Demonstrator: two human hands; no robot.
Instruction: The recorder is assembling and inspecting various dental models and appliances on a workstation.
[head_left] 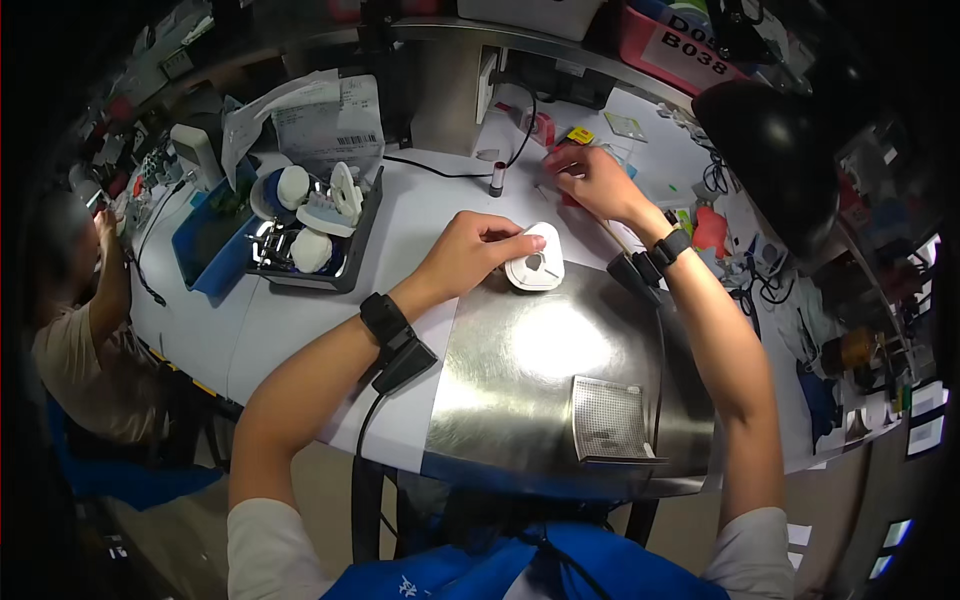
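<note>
My left hand [476, 256] grips a white plastic housing [535, 262] with rounded corners and a dark hole in its middle. The thumb lies across its upper face, above the far edge of a shiny metal plate [500, 390]. Farther back on the right, my right hand [596, 186] is over small red and yellow items, beside a yellow-topped piece [580, 135]. Its fingertips are smeared by motion, so whether they hold anything is unclear. A small dark red and black cylinder [497, 180] stands upright between the hands.
A grey bin [345, 275] of white round-headed parts and a blue tray [205, 265] stand left. A perforated metal piece [610, 418] lies on the plate. A black lamp head [765, 160] overhangs the right. Cables and loose parts lie beyond; another person [100, 350] sits far left.
</note>
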